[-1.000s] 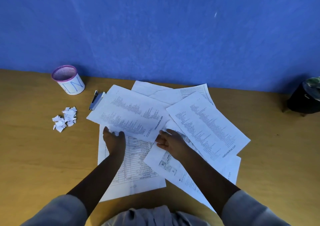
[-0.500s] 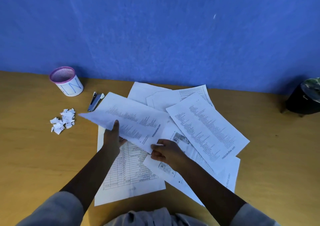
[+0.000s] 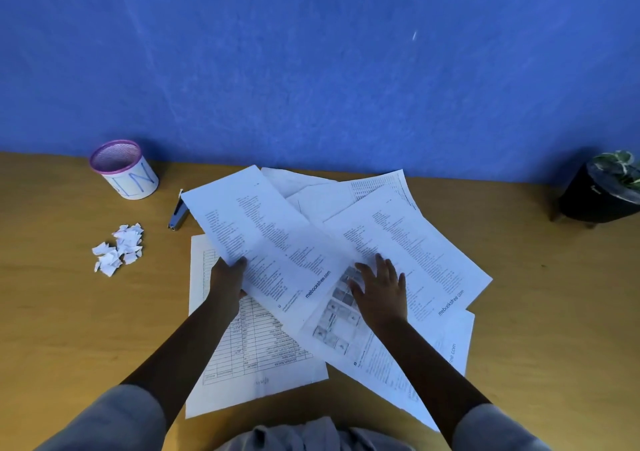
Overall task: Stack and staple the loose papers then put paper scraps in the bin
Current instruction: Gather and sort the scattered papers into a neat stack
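Observation:
Several loose printed sheets lie fanned out on the wooden table. My left hand grips the near-left edge of one printed sheet, which is raised and tilted over the others. My right hand rests flat with fingers spread on a sheet with small pictures, beside another text sheet. A form with a table grid lies underneath at the near left. A stapler lies left of the sheets, partly hidden by the raised sheet. Paper scraps sit in a small heap at the left. The bin, a pink-rimmed mesh cup, stands at the back left.
A black pot with a plant stands at the far right by the blue wall. Bare table surface stretches to the left and the right of the sheets.
My left hand has lifted the printed sheet and swung it right, over the other sheets. My right hand let go of it and moved right, now flat on the picture sheet.

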`<state>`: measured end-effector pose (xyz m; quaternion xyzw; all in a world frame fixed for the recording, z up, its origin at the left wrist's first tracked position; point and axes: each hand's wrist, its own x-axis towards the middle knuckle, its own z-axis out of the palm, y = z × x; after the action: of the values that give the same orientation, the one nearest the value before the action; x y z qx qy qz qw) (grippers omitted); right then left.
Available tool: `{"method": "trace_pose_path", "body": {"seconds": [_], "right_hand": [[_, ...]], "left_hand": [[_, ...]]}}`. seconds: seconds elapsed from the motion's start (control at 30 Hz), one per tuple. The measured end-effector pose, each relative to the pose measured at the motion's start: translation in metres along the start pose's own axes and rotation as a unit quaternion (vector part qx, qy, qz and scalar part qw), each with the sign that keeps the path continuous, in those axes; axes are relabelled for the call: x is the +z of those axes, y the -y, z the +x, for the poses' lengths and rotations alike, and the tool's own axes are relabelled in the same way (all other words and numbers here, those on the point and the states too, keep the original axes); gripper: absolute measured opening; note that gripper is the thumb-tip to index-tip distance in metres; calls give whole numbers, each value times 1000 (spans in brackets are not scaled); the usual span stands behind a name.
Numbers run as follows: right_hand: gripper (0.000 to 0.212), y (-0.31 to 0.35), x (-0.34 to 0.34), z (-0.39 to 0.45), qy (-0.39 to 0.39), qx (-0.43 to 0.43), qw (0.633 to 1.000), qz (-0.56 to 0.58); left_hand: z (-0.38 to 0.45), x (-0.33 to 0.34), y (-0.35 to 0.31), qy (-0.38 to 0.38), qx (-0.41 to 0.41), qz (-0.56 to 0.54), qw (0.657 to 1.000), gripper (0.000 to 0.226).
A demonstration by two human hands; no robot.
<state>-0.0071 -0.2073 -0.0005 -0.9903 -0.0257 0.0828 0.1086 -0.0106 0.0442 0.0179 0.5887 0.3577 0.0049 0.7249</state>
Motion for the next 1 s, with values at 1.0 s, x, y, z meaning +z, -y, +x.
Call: {"method": "trace_pose_path", "body": {"seconds": [1.0], "right_hand": [[64,41,2,10,119,-97,986,61]], "left_hand": [[-5,47,18,94,-38,80,992,28]]}}
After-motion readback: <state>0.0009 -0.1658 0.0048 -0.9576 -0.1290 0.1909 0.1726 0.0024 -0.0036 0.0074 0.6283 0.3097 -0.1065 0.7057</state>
